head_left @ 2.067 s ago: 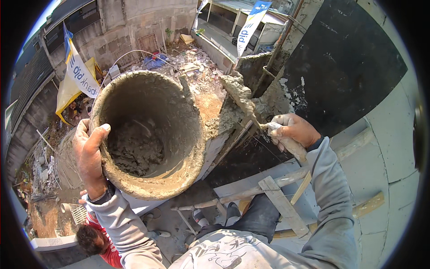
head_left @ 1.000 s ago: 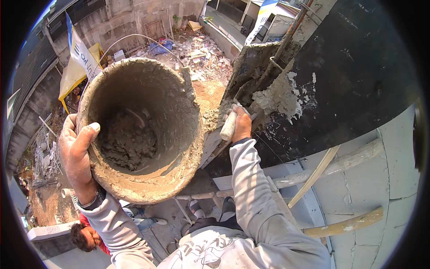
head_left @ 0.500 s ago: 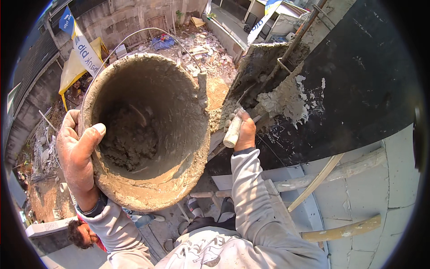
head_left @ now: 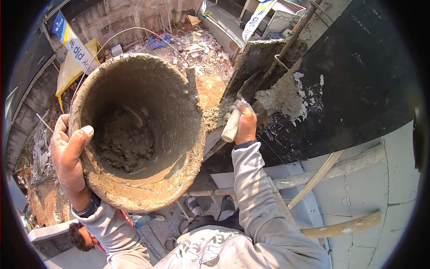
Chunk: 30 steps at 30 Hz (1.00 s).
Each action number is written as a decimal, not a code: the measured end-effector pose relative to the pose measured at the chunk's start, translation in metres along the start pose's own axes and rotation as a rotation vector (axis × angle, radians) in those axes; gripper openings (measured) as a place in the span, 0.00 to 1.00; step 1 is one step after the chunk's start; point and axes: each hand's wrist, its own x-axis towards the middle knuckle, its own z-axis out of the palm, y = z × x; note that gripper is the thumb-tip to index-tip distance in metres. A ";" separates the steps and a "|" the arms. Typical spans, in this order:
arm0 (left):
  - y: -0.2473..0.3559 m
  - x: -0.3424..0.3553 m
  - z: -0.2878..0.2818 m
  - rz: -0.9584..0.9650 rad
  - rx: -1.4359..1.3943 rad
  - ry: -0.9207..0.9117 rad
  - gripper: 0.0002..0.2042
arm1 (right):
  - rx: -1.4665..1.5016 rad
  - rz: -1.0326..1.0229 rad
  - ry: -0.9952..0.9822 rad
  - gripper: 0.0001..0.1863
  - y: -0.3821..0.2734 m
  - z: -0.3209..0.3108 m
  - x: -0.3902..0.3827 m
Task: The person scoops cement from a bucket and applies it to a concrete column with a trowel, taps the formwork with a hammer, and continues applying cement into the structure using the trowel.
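My left hand [head_left: 69, 154] grips the near-left side of a mortar-caked bucket [head_left: 143, 195], thumb over the rim. The bucket tilts so that I look into it; wet grey mortar [head_left: 123, 143] lies at its bottom, and a thin wire handle arches over the far side. My right hand [head_left: 244, 123] is closed round the pale handle of a trowel [head_left: 231, 127]. The trowel's metal part reaches away into a mortar-smeared corner between a board [head_left: 255, 62] and the black panel [head_left: 354, 85]. Wet mortar [head_left: 280, 101] clings there, just beyond my right hand.
A wooden pole [head_left: 291, 42] with tied wire crosses the corner. Wooden struts [head_left: 316, 179] stand at the right before grey wall panels [head_left: 367, 184]. Far below lies a rubble-strewn yard [head_left: 201, 45] with a yellow canopy [head_left: 67, 78]. Another person [head_left: 83, 236] is below at the lower left.
The bucket and my left hand have shifted slightly left. The trowel in my right hand has turned a little, its metal part now showing more against the board.
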 end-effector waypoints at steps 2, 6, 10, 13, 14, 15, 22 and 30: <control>-0.002 0.001 -0.002 -0.020 -0.001 -0.025 0.18 | 0.061 0.130 0.068 0.09 0.002 -0.006 0.005; -0.001 -0.001 -0.001 -0.009 -0.024 -0.021 0.18 | -0.103 -0.063 -0.037 0.08 -0.008 0.014 -0.020; -0.006 0.004 0.000 -0.009 -0.034 -0.045 0.18 | -0.002 0.100 0.088 0.10 0.002 -0.008 -0.001; -0.006 -0.001 0.003 -0.032 -0.039 -0.036 0.18 | -0.136 -0.050 -0.038 0.08 0.007 0.019 -0.031; -0.002 -0.001 0.006 -0.012 -0.051 -0.020 0.17 | -0.170 -0.023 -0.068 0.07 0.009 0.021 -0.035; 0.000 0.000 0.006 -0.007 -0.050 -0.021 0.17 | -0.160 -0.006 -0.056 0.10 0.010 0.020 -0.040; -0.001 0.001 0.007 0.013 -0.037 -0.025 0.18 | -0.265 0.296 -0.152 0.08 0.015 -0.021 -0.079; -0.006 -0.001 0.004 0.012 -0.022 -0.019 0.17 | -0.336 0.305 -0.172 0.11 -0.005 -0.031 -0.080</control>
